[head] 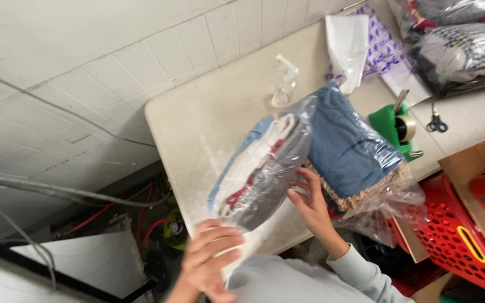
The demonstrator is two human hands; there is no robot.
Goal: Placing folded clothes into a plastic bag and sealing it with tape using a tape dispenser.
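Even, flat indoor light; tilted view with motion blur

Soft overhead light falls brightly on the pale desk [209, 120] and tiled wall [85, 62], leaving faint shadows; the gap below the desk edge lies dim. Glare streaks the clear plastic bag [265, 168] and the wrapped bundles [461, 39] at top right. The left hand [209, 264], close to the lens, is smeared and out of focus; the right hand [310, 202] is sharper.

Glossy clear plastic bag [265, 168] over folded cloth, matt speckled tabletop [209, 118], perforated red plastic basket [450, 235]
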